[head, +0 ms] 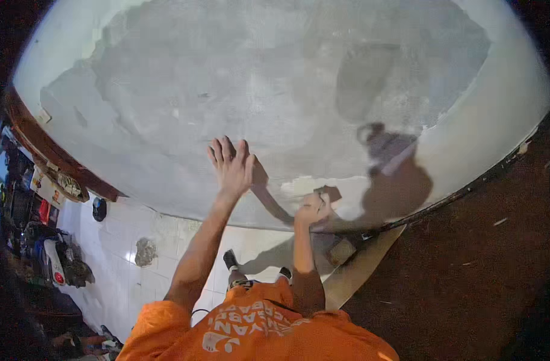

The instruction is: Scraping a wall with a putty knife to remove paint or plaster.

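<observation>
A grey plastered wall [257, 81] with patchy, uneven colour fills the view ahead. My left hand [234, 171] rests against it, fingers spread and holding nothing. Lower and to the right, my right hand [313, 207] is curled in a fist at the wall. A small brown flat piece [332, 193] shows at its fingers; what exactly it is cannot be made out. Around that hand lies a pale, whitish patch [354, 192] on the wall surface. The dark shadow of my head and arms falls on the wall at the right.
White floor tiles [117, 243] lie below, with a grey stain [145, 252] on them. A motorcycle [53, 257] stands at the left, near a dark object [99, 209]. At the right are a light board [369, 266], a small block [341, 252] and a brown surface [460, 270].
</observation>
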